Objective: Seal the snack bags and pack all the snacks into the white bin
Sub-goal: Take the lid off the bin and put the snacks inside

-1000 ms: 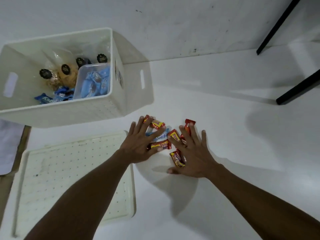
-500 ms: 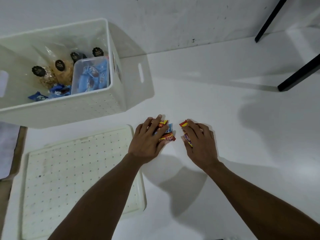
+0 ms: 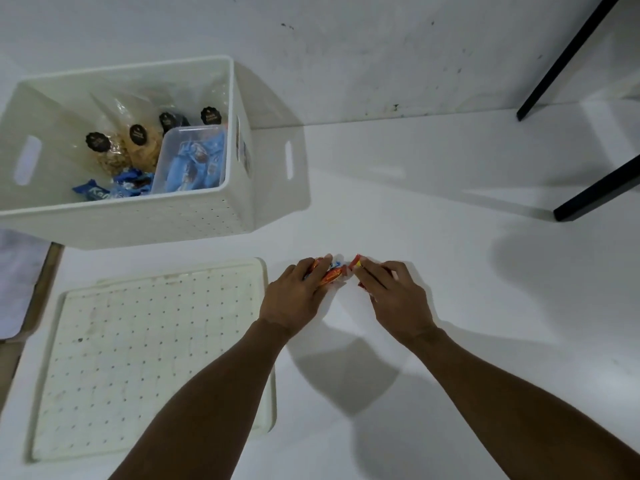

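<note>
Forearms reach in from the near edge, and both hands meet on the white surface (image 3: 450, 271) right of the lid. The left hand (image 3: 294, 296) lies palm down, its fingers curled over a small bunch of red-and-yellow wrapped snacks (image 3: 332, 274) with a bit of blue wrapper among them; its grip is closed on that bunch. The right hand (image 3: 394, 299), just beside it, also has its fingers curled, pinching more red-and-yellow pieces (image 3: 356, 263) whose ends show past the fingertips and under the palm (how many each hand holds cannot be counted). The two bunches are near each other but apart. The white bin (image 3: 138, 223) stands far left, well apart from the hands. It holds four clear snack bags, each with a round black label (image 3: 138, 134), leaning along its far side, one clear plastic tub (image 3: 190, 161) filled with light-blue wrapped snacks at its right side, and a few loose dark-blue wrapped snacks (image 3: 114, 190) at its near left. One flat perforated white lid (image 3: 149, 355) lies near left, partly under the left forearm. Two black legs (image 3: 571, 53) stand at the far right.
</note>
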The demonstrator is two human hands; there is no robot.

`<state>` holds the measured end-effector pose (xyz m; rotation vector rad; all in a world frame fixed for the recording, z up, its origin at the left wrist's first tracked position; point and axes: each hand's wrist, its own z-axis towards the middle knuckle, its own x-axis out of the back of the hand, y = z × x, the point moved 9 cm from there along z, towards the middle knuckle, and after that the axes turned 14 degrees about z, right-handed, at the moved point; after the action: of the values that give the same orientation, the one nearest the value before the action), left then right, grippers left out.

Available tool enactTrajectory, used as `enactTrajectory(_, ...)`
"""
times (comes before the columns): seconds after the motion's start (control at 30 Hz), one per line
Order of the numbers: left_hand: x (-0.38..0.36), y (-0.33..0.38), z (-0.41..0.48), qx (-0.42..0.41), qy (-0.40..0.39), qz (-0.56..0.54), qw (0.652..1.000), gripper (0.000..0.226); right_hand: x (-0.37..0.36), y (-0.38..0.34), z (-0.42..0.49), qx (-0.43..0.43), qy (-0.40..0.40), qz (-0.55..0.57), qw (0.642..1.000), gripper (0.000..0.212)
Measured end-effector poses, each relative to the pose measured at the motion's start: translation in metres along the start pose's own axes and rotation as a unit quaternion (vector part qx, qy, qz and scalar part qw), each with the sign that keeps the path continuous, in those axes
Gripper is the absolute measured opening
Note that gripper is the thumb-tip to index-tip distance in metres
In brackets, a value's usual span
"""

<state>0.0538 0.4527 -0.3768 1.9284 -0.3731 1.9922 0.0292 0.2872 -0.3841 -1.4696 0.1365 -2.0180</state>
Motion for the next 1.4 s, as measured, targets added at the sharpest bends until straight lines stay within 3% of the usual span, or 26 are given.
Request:
enactTrajectory(0.2, 0.008, -0.007, -0.009, 0.049, -0.006, 0.009, 0.999, 0.048, 0.004, 0.004, 0.008, -0.027, 0.001, 0.056, 0.998, 0.038)
enactTrajectory(0.33, 0.019, -0.014, -0.01, 0.099, -0.026, -0.004, 0.995, 0.049, 0.015, 0.014, 0.018, -0.156, -0.005, 0.162, 0.974, 0.046)
enactTrajectory(0.5, 0.058, -0.019, -0.012, 0.141, -0.018, -0.01, 0.99, 0.05, 0.021, 0.021, 0.037, -0.316, -0.026, 0.285, 0.905, 0.026)
enactTrajectory(0.7, 0.107, -0.055, -0.019, 0.168, 0.015, 0.012, 0.986, 0.052, 0.036, -0.013, 0.08, -0.303, -0.053, 0.299, 0.903, 0.018)
enactTrajectory(1.0, 0.227, -0.195, -0.019, 0.217, 0.139, 0.057, 0.965, 0.044, 0.074, -0.158, 0.269, -0.151, -0.034, 0.342, 0.927, 0.02)
enactTrajectory(1.2, 0.233, -0.345, -0.032, 0.309, 0.058, -0.02, 0.949, 0.039, 0.009, -0.253, 0.35, -0.165, -0.07, 0.348, 0.92, 0.024)
enactTrajectory(1.3, 0.228, -0.393, -0.023, 0.319, 0.063, -0.056, 0.944, 0.037, -0.043, -0.277, 0.371, -0.214, -0.105, 0.354, 0.904, 0.02)
enactTrajectory(1.4, 0.203, -0.421, -0.008, 0.321, -0.006, -0.097, 0.942, 0.034, -0.086, -0.286, 0.382, -0.285, -0.128, 0.361, 0.879, 0.018)
